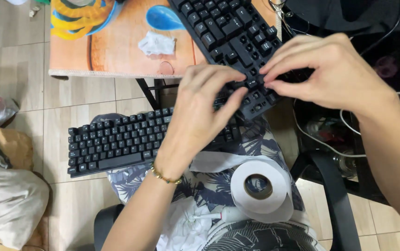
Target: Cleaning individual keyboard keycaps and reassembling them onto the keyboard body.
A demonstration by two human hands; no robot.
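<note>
Two black keyboards here. The upper keyboard (230,32) runs diagonally from the top centre of the frame down toward the middle, half on the tabletop (116,56) with its printed mat, its lower end hanging off the edge. Black keycaps with small white legends, chunky and raised, so it looks mechanical. Both hands are working on that lower end. The right hand (334,74) at centre right has thumb and forefinger pinched together on a keycap near the edge, other fingers curled over. The left hand (200,116) reaches up from the bottom centre, fingers bent onto the same corner; can't tell if its grip has hold of anything. The second keyboard (116,142) lies across the lap at middle left. A tissue roll (259,188) sits on the lap, lower centre, and a crumpled tissue (157,44) lies on the mat.
</note>
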